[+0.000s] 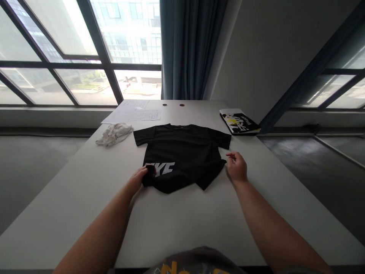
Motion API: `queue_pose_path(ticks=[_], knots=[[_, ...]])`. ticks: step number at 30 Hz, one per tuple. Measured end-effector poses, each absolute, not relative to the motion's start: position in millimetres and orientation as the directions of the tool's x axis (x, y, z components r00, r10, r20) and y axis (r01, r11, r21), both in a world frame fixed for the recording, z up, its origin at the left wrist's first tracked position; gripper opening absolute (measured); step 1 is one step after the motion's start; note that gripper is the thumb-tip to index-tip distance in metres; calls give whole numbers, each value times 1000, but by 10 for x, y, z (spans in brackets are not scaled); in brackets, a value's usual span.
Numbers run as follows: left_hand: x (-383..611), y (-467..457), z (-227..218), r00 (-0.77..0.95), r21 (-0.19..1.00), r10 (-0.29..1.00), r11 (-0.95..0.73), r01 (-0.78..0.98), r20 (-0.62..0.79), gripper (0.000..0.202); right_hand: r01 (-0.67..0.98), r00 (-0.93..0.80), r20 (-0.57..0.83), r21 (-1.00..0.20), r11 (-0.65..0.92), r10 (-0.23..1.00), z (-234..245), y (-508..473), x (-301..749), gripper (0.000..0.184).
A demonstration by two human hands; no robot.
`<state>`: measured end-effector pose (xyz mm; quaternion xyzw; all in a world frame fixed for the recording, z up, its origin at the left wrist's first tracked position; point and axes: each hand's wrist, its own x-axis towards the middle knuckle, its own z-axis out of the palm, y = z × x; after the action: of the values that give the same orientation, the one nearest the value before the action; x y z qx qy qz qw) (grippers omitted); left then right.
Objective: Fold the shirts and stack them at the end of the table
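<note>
A black short-sleeved T-shirt (182, 146) lies spread on the white table, its neckline facing away from me and its hem toward me. Pale printed letters show near its lower left. My left hand (139, 179) is closed on the lower left edge, with some fabric bunched over the fingers. On the other side, my right hand (237, 166) has curled fingers at a pointed bit of the shirt's right edge, which is drawn out toward it; the exact pinch is partly hidden. The lower right hem is creased, with a corner sticking out toward me.
A crumpled whitish cloth (115, 134) lies left of the shirt. Behind it are paper sheets (146, 114). A black package with white and yellow print (239, 122) sits at the back right. Two round holes mark the far part of the table (199, 106), before a blue curtain (189, 49).
</note>
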<state>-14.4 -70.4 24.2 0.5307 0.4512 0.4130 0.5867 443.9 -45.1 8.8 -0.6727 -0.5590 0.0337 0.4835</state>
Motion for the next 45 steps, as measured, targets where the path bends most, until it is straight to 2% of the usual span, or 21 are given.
queue_pose_path(ticks=[2,3,5,7,10,12,17,21,25,28,30,32,35,37,40,45], knots=[[-109,-682,177,152,994,983,100,40,-105,48,779,150,627,-551,299,765,175,-673,4173,16],[-94,-666,153,100,994,991,83,71,-90,48,770,-3,631,-493,404,776,201,-805,4020,14],[-79,-626,124,3,989,1000,24,147,-25,47,694,-302,555,-430,578,775,204,-1063,3726,14],[-86,-583,111,-76,979,996,-26,203,42,43,690,-437,439,-395,606,785,155,-1244,3517,17],[-115,-532,102,-161,985,985,-32,168,59,43,761,-366,387,-399,512,846,45,-1302,3450,35],[-128,-520,104,-208,994,977,-23,104,45,45,773,-306,381,-435,461,873,-15,-1246,3527,39],[-150,-548,160,-243,996,969,-34,80,52,44,769,-258,391,-470,433,883,-57,-1178,3709,14],[-201,-546,209,-229,985,969,-55,164,92,39,677,-235,422,-575,459,875,16,-1275,3826,10],[-222,-539,267,-229,979,968,-60,194,104,41,461,-8,486,-774,434,874,104,-1374,4096,7],[-234,-575,357,-203,977,972,-75,199,116,43,430,111,441,-829,357,890,119,-1438,4315,5],[-267,-612,426,-143,976,985,-65,209,96,44,448,84,421,-825,344,903,107,-1485,4414,2],[-325,-647,476,-45,977,999,-10,215,20,48,473,-23,389,-808,353,921,95,-1539,4461,7],[-438,-686,480,71,958,985,135,254,-158,60,497,-226,308,-780,381,924,90,-1621,4464,34],[-506,-713,449,117,912,955,220,345,-274,68,488,-302,291,-771,410,908,96,-1668,4454,52],[-559,-767,432,113,790,917,261,554,-382,72,535,-299,309,-729,427,903,112,-1710,4455,60],[-482,-870,607,145,572,922,94,815,-359,68,752,-135,448,-534,385,884,107,-1630,4435,46]])
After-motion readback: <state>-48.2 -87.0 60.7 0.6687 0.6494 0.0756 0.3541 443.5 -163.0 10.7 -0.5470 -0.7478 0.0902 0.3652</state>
